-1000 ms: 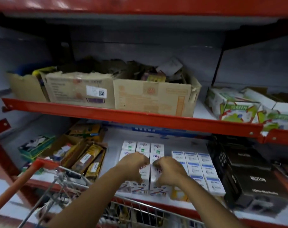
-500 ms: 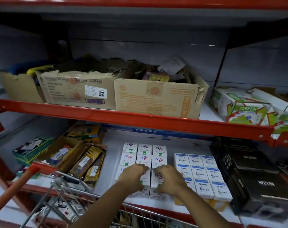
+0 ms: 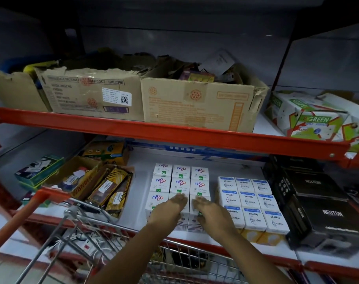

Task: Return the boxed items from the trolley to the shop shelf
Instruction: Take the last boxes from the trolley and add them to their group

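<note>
A block of small white boxes (image 3: 179,178) with purple lettering and green squares stands in three rows on the lower shelf (image 3: 137,201). My left hand (image 3: 169,208) lies flat on the front middle box, fingers stretched forward. My right hand (image 3: 210,210) lies flat on the front right box beside it. Neither hand grips anything. The wire trolley (image 3: 88,228) with its orange handle (image 3: 25,214) is below my arms at the shelf's front edge; a white packet lies in it.
White and blue bulb boxes (image 3: 250,201) stand right of the white block, black boxes (image 3: 322,212) beyond them. Brown and yellow packets (image 3: 109,189) lie to the left. Torn cartons (image 3: 197,103) and green-printed boxes (image 3: 309,117) fill the upper shelf behind a red rail (image 3: 174,133).
Both hands went from curled around the front white boxes to flat and outstretched on top of them. The view has moved closer to the shelf.
</note>
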